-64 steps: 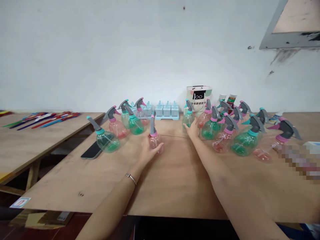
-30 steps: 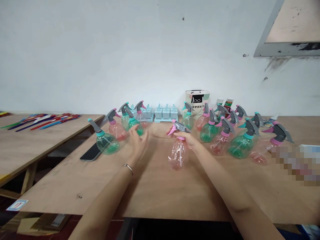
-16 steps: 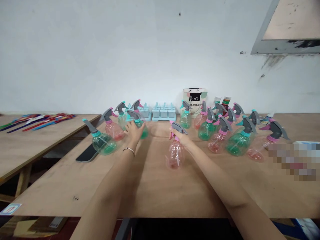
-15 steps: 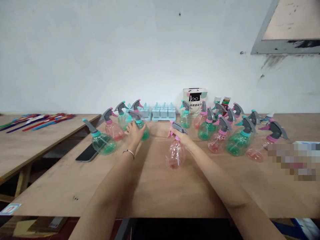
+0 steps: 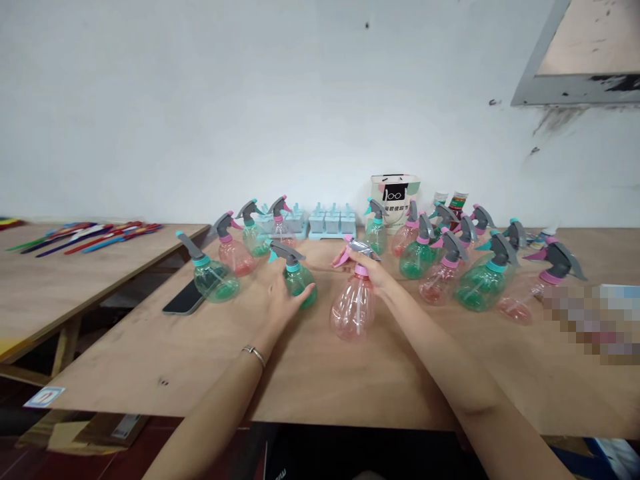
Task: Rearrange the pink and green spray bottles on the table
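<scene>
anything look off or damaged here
The phone looks out of place: a lone gadget partly hidden by the leftmost bottle; I can't tell whether they touch. A dark smear marks the wall at upper right. No spill shows.

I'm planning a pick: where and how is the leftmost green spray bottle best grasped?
Probably by its turquoise collar, from the near side: that's slimmer than the rounded body below, and a pink bottle stands close behind, to the right.

Soft, even light on the pale wall (image 5: 200,113) at twelve o'clock, faint shadow on the table (image 5: 370,383) toward seven, small glints on the central pink bottle (image 5: 351,313), wide-angle stretch at the edges, pixelated patch (image 5: 590,323) just past three.
</scene>
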